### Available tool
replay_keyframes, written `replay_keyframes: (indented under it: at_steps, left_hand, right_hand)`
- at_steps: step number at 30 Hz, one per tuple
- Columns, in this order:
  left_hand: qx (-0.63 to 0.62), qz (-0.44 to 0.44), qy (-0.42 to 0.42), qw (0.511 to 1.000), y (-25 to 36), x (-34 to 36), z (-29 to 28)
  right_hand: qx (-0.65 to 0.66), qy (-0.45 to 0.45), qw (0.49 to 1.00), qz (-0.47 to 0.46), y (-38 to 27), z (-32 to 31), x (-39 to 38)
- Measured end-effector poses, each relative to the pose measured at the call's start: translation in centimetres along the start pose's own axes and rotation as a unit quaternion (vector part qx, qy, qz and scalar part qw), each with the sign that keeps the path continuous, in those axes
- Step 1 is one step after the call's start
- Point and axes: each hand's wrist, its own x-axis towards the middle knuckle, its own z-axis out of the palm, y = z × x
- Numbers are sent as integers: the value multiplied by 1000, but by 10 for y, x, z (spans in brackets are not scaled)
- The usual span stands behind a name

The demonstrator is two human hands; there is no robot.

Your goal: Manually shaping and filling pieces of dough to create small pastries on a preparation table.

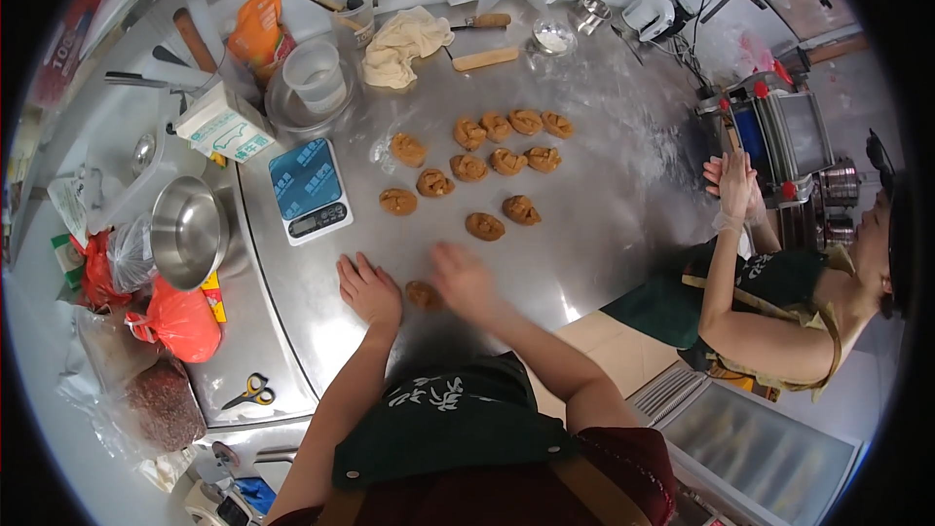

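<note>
Left hand [370,290] is palm down on the table, open, fingers stretched forward, nothing gripped. Right hand [463,281] is motion-blurred; finger pose unclear, can't tell if it's gripping or touching anything. Brown dough lump [422,295] sits on the table between the two, just right of the left hand, just beside the right hand.

Largest first: steel table [614,205] under both hands, reaching well beyond them. Co-worker [779,302] off to the right of the right hand, own palms pressed together above the table's far right side. Steel bowl [188,234] well left of the left hand; red plastic bag [185,321] below it, same side. Digital scale [312,185], blue top, ahead and slightly left of the left hand. Crumpled cloth [404,47] far ahead of both hands. Scissors [251,392], black and yellow handles, left of the left forearm and nearer the body. Small metal dish [553,37] with white powder, far ahead and right. Smallest: twelve more dough pieces [484,226], spaced in loose rows ahead of the hands; nearest ones ahead of the right hand.
</note>
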Motion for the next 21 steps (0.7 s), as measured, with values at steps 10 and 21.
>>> replay_keyframes:
  at_steps: [10, 21]
  left_hand:
    - [42, 14, 13, 999, 8, -1, -7]
    - [79, 16, -16, 997, 3, 0, -8]
  right_hand:
    - [-172, 202, 956, 125, 278, -115, 240]
    - [-178, -29, 946, 269, 378, -112, 350]
